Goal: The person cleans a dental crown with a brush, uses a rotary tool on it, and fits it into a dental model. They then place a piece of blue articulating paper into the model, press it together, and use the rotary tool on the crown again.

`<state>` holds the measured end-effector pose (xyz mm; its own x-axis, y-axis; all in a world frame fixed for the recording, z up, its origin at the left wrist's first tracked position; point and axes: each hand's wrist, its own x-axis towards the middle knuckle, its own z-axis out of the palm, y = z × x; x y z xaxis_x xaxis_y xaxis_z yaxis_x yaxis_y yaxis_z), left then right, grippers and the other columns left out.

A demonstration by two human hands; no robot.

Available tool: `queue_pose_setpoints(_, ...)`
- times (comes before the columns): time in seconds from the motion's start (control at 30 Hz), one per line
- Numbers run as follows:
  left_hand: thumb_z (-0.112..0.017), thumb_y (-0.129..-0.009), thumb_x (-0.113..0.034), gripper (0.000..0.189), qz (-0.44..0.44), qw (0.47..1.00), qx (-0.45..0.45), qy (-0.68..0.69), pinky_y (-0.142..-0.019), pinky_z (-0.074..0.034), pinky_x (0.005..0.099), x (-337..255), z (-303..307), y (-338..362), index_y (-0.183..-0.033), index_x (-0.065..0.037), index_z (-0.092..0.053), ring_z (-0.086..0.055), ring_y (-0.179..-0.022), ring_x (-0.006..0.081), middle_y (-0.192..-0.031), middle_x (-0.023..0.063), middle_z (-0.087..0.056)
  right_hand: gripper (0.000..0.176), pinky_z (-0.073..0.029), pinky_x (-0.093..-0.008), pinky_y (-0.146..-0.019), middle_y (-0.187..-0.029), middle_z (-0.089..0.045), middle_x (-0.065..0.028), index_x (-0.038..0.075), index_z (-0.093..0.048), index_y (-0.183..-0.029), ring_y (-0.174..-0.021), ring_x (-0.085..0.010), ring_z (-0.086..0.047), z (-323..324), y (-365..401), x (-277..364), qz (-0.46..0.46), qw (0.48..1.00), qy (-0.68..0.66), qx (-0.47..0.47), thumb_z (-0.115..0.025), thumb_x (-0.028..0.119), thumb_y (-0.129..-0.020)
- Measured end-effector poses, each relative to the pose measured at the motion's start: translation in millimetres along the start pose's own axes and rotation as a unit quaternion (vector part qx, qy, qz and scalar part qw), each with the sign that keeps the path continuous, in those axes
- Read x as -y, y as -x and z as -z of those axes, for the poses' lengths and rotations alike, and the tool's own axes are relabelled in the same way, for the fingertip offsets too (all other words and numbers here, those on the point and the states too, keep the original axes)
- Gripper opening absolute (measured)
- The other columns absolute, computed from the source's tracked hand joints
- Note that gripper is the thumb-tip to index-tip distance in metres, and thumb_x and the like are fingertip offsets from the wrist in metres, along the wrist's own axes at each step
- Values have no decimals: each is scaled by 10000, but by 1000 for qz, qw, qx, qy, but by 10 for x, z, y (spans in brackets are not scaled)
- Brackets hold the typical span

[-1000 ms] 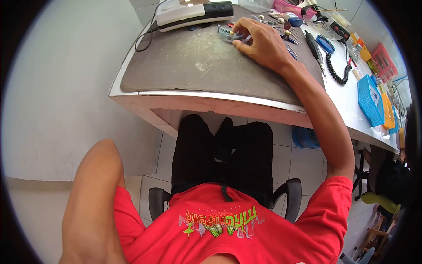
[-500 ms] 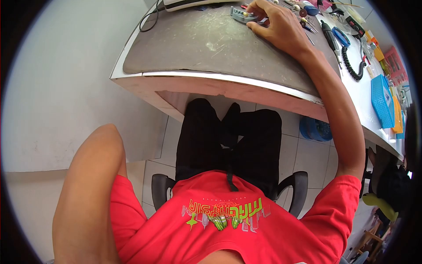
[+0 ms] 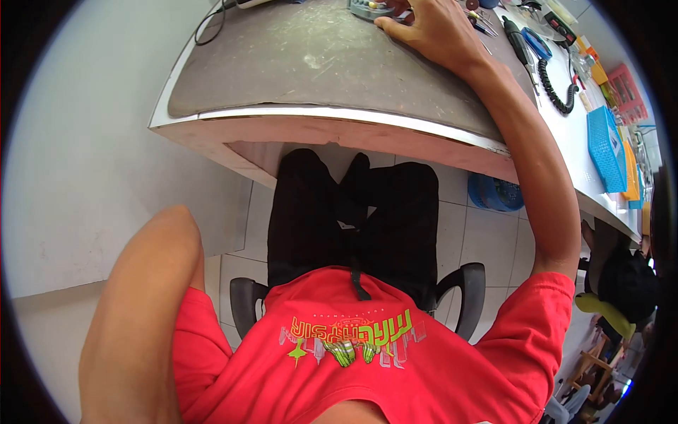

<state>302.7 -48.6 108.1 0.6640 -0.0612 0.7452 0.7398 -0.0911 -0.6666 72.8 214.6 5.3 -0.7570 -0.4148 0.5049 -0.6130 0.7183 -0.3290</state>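
Observation:
My right hand point(image 3: 434, 28) reaches to the far side of a grey work mat point(image 3: 304, 63) on the table. Its thumb presses the near side of a small grey bit holder point(image 3: 364, 8) and its fingers curl over the holder, their tips cut off by the top edge. Small burs and tools point(image 3: 480, 21) lie just right of the hand. My left hand is out of sight; only the bent left arm point(image 3: 141, 318) shows at lower left. I sit in a red shirt and black trousers.
Right of the mat lie a black rotary handpiece point(image 3: 515, 42) and its coiled cord point(image 3: 554, 88). A blue basket point(image 3: 606, 148) and a red basket point(image 3: 625, 92) stand further right. A blue container point(image 3: 494, 194) sits on the floor under the table. The chair's armrests point(image 3: 470, 297) flank me.
The view has tipped further down, so the hand and the holder slid to the top edge. The hand stays on the holder. The white device at the back has left the frame.

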Motion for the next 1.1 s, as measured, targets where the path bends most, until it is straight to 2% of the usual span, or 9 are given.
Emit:
queue_pose_setpoints(0.07, -367, -1000, -449, 508, 142, 977, -119, 105, -1029, -443, 350, -30, 13, 197, -1362, -97, -420, -486, -1215, 244, -1364, 100, -421, 288, -528, -365, -772, -970, -670, -202, -22, -585, -1040, -872, -297, -666, -28, 32, -36, 9, 1000, -1, -2, -684, 125, -814)
queue_pose_setpoints(0.13, -438, -943, -564, 640, 301, 872, -332, 197, -1044, -436, 415, -116, -84, 490, -1406, -125, -385, -469, -1230, 260, -1418, 59, -372, 299, -518, -338, -759, -980, -689, -112, 76, -616, -1076, -871, -225, -667, -108, 56, -98, 32, 996, 75, -40, -701, 203, -819)
queue_pose_setpoints(0.17, -552, -890, -411, 716, 451, 793, -329, 243, -912, -467, 379, -341, 94, 681, -1396, 31, -304, -456, -1209, 339, -1373, 241, -361, 302, -521, -333, -752, -971, -691, -108, 86, -621, -1085, -850, -222, -666, -96, 35, -65, 6, 998, 51, -24, -703, 211, -822)
queue_pose_setpoints(0.23, -544, -897, -382, 839, 548, 736, -374, 138, -909, -470, 367, -268, -166, 1157, -1503, 13, -118, -398, -1311, 348, -1505, 262, -234, 294, -510, -369, -781, -924, -677, -148, 30, -600, -1047, -875, -283, -663, -114, 41, -119, 70, 995, 48, -49, -683, 191, -815)
queue_pose_setpoints(0.3, -437, -955, -447, 743, 635, 667, -379, 93, -945, -482, 409, -307, -278, 1446, -1509, -37, -161, -366, -1341, 325, -1533, 221, -220, 292, -510, -359, -773, -924, -675, -142, 28, -600, -1046, -869, -274, -660, -90, 29, -76, 49, 998, 31, -32, -688, 182, -814)
queue_pose_setpoints(0.73, -297, -953, -558, 743, 630, 662, -389, 115, -934, -483, 414, -316, -365, 1699, -1489, -49, -223, -407, -1287, 280, -1490, 162, -287, 273, -514, -334, -755, -951, -675, -125, 30, -598, -1049, -864, -234, -657, -75, 22, 28, -6, 1000, 8, -7, -691, 131, -813)
queue_pose_setpoints(0.83, -370, -978, -449, 663, 622, 661, -397, 140, -911, -491, 371, -309, -378, 1683, -1490, -56, -221, -422, -1272, 260, -1494, 155, -287, 273, -515, -332, -756, -951, -673, -126, 30, -597, -1050, -860, -233, -658, -75, 27, 30, -3, 1000, 8, -7, -690, 127, -812)
queue_pose_setpoints(1.0, -618, -862, 66, 533, 686, 674, -275, -24, -877, -510, 266, -321, -376, 1727, -1350, -33, -429, -455, -1217, 183, -1473, 98, -330, 265, -515, -339, -756, -949, -672, -134, 30, -597, -1045, -855, -248, -660, -56, 30, 33, -6, 1000, 23, -9, -689, 123, -815)
queue_pose_setpoints(1.1, -599, -876, 77, 380, 669, 704, -239, 8, -944, -485, 281, -188, -292, 1756, -1238, -16, -528, -533, -1181, 207, -1427, 172, -416, 272, -509, -360, -769, -950, -672, -139, 24, -593, -1048, -867, -275, -661, -49, 32, 24, 14, 1000, 21, -17, -692, 119, -813)
